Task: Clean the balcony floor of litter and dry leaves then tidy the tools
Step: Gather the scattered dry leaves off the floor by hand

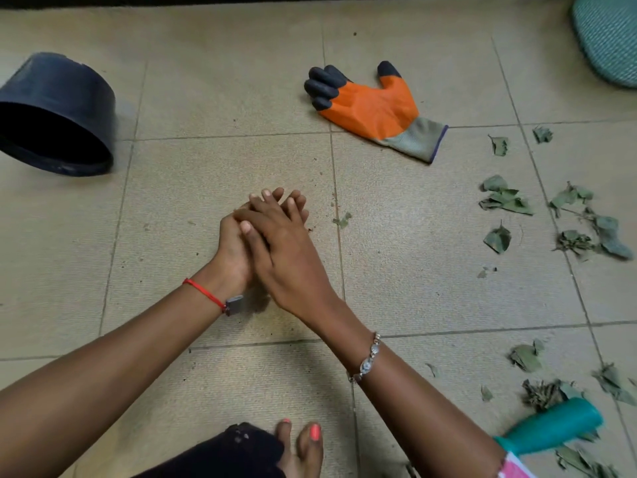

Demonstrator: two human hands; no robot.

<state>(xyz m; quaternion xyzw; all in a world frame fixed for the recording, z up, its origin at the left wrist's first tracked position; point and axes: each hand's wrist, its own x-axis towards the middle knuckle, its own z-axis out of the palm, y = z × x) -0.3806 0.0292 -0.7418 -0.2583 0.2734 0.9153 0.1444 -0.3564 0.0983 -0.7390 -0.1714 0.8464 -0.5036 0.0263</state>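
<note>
Palms together over the floor (220, 98)
My left hand (232, 246) and right hand (289, 260) press flat together, fingers straight; dry leaves (506, 201) sit along its right edge.

Orange rubber-coated work glove (372, 108), black fingertips, grey knit cuff: lies flat on the beige tiled floor (224, 98), fingers pointing away from me and left. Crumpled dry green leaves (506, 200): scattered loose to the right of the glove and nearer me. One small leaf scrap (342, 220) sits nearer me than the glove. Black round plastic pot (65, 98): tipped on its side well left of the glove, mouth toward me. Teal plastic tool handle (555, 426): well apart from the glove, nearer me and right, among leaves, one end hidden.
</note>
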